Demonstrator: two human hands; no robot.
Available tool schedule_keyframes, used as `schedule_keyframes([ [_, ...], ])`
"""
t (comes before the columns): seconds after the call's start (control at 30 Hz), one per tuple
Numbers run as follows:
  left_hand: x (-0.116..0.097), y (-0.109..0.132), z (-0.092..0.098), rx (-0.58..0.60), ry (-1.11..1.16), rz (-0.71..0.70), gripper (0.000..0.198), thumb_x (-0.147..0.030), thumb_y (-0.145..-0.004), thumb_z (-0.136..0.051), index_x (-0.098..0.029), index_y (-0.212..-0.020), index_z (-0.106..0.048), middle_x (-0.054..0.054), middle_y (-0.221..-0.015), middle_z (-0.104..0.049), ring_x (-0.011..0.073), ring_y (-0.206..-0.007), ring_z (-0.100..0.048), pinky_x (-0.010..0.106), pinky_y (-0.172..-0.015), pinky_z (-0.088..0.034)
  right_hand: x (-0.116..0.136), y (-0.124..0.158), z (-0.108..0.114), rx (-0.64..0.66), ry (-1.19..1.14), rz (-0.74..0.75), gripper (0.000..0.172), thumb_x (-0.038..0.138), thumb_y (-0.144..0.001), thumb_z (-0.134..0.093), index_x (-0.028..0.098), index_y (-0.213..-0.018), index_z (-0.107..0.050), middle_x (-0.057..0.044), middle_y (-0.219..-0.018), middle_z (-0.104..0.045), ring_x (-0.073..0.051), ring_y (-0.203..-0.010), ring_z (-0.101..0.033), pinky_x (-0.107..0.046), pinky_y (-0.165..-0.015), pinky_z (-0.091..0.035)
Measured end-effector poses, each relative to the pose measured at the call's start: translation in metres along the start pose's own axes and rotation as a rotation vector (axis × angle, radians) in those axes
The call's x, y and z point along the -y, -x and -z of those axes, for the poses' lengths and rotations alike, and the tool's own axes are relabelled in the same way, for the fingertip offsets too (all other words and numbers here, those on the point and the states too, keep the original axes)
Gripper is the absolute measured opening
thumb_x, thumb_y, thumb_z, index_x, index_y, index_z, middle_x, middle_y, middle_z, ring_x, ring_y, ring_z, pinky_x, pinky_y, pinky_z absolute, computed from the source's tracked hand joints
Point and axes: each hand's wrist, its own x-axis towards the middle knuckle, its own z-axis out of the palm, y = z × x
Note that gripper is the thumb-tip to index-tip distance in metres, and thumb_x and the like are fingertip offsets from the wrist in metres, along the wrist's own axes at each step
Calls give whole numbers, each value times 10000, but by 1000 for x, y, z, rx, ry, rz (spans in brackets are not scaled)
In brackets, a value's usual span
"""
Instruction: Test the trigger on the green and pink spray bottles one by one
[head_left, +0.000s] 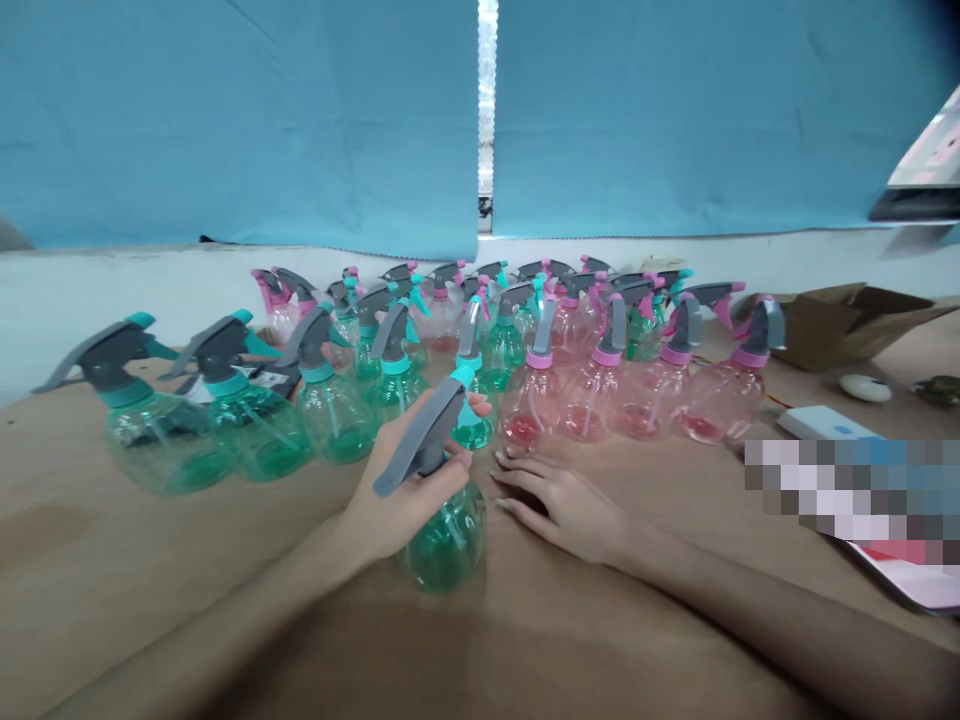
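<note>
My left hand [405,480] is wrapped round the neck of a green spray bottle [448,545] with a grey and turquoise trigger head, near the middle of the table. My right hand [559,500] rests on the tabletop just to the right, palm down, fingers stretched toward that bottle without holding anything. Behind the left hand stands a row of green spray bottles [337,415]. Beyond the right hand is a row of pink spray bottles [596,400] with pink collars and grey heads.
More green and pink spray bottles [439,315] crowd the back of the wooden table [247,570]. An open cardboard box [840,325], a white mouse [865,388], a small white box [825,423] and a blurred-out device lie at the right. Blue curtains [240,120] hang behind.
</note>
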Motion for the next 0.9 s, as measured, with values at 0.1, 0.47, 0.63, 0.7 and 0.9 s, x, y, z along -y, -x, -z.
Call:
schedule_keyframes([
  [0.1, 0, 0, 0, -13, -5, -1, 272, -195, -681, -523, -265, -937, -585, -4, -833, -675, 181, -677, -635, 298, -667, -519, 0, 0, 0, -1, 0, 14, 351, 335, -913, -452, 181, -1213, -551, -85, -1223, -595, -217, -1187, -494, -392, -985, -420],
  [0.47, 2, 1, -1, -27, -34, -14, 278, -226, -712, -526, -270, -982, -576, -1, -864, -660, 163, -638, -603, 293, -635, -509, 1, -1, 0, -2, 24, 19, 339, 331, -918, -443, 172, -1193, -561, -78, -1211, -601, -208, -1179, -497, -379, -991, -417],
  [0.63, 1, 0, 0, -5, -8, -4, 344, -218, -711, -523, -276, -1049, -559, 6, -956, -658, 165, -664, -604, 294, -657, -517, 1, -1, 0, -5, 50, 15, 335, 336, -919, -440, 176, -1185, -566, -75, -1220, -596, -208, -1167, -508, -380, -978, -427],
  [0.7, 0, 0, 1, -7, 1, 2, 343, -221, -705, -533, -277, -1041, -567, 12, -990, -657, 169, -670, -606, 307, -672, -522, 2, -1, 0, -1, 58, 9, 335, 340, -919, -439, 177, -1182, -568, -74, -1220, -597, -209, -1167, -508, -382, -970, -433],
  [0.9, 4, 1, -1, 5, 65, 18, 460, -144, -694, -542, -298, -1127, -544, 7, -999, -665, 179, -728, -629, 343, -749, -531, 2, -1, 1, 4, 59, 10, 337, 341, -919, -436, 176, -1181, -568, -71, -1211, -603, -206, -1171, -504, -378, -979, -423],
])
